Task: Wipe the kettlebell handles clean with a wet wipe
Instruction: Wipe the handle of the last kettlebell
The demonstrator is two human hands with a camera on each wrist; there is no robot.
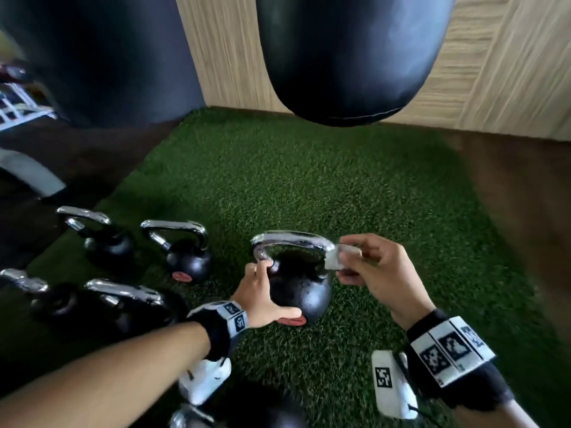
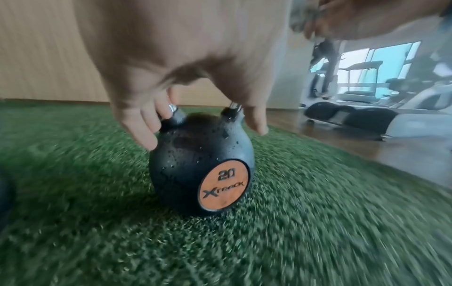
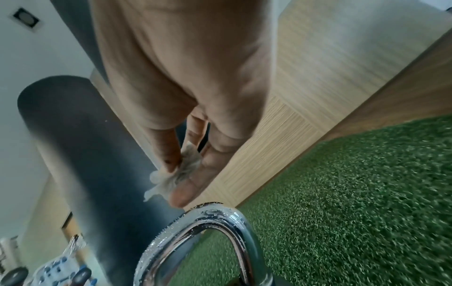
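Left hand (image 1: 262, 299) spread steadying the kettlebell (image 1: 298, 288), right hand (image 1: 377, 270) pinches a wet wipe (image 1: 338, 257) beside its droplet-covered handle (image 1: 292, 239), where the small wad could slip.

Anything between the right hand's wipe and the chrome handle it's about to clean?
Nothing visible. The right hand pinches the wet wipe beside the handle's right bend, path clear. The left hand rests on the kettlebell body, at the handle's far end.

Head downward; wrists near kettlebell (image 1: 298, 282)
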